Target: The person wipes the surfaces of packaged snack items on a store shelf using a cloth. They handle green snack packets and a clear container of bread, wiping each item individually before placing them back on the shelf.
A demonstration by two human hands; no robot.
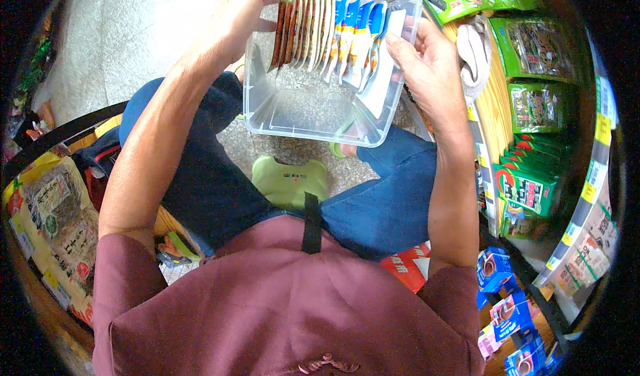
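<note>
A clear plastic bin [310, 131] is held up in front of me, over the floor between my knees. My left hand [245, 11] grips its left wall near the far corner, with fingers over the rim. My right hand [430, 56] grips the right wall, the thumb inside the rim. In the bin stands a row of flat packets: dark brown ones [286, 33] at the left, cream-edged ones [312, 31] in the middle, and blue and white ones [357, 41] at the right. A white card or panel [385, 76] lies along the right side. The bin's near part shows bare plastic.
Shelves at the right hold green snack packs [537, 51], red-and-green packs [525, 186] and a pale cloth [474, 56]. Blue boxes [510, 316] stand lower right. Packaged goods [60, 211] sit on a left shelf. A green plastic stool [290, 176] is beneath me.
</note>
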